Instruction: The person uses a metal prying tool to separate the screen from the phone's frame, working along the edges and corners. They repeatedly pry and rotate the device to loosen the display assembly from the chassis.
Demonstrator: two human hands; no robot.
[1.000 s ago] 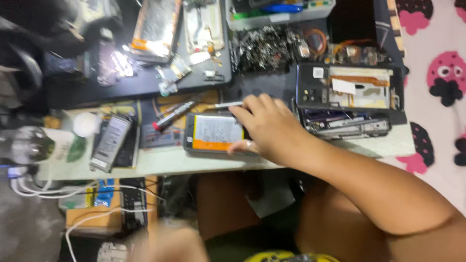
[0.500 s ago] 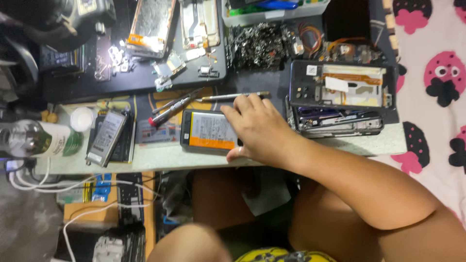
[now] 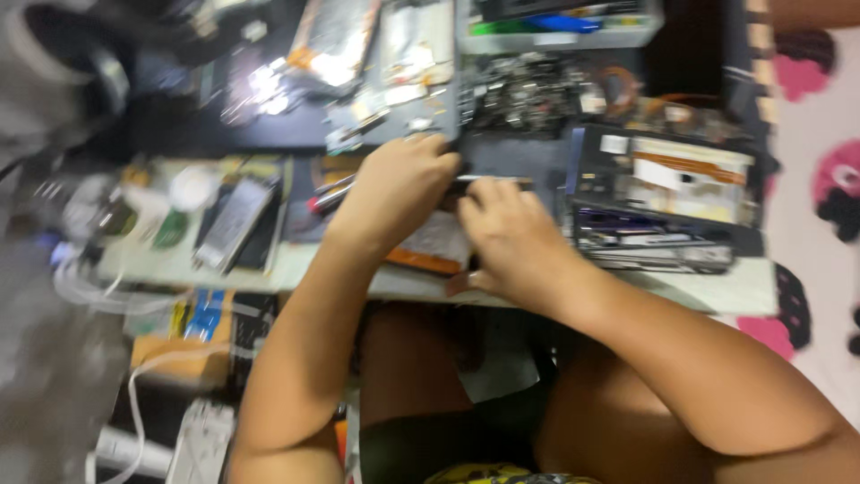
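Newly arrived, left hand [image 3: 399, 184] joins right hand [image 3: 511, 237] over the opened phone [image 3: 439, 246] at the bench's six-o'clock edge; both grips blurred, cannot tell.

Single head view, looking steeply down, close over workbench [image 3: 735, 291]

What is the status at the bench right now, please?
Left hand and right hand both over the phone, grip blurred. Red-tipped tool lies beside. Opened phones close on the right.
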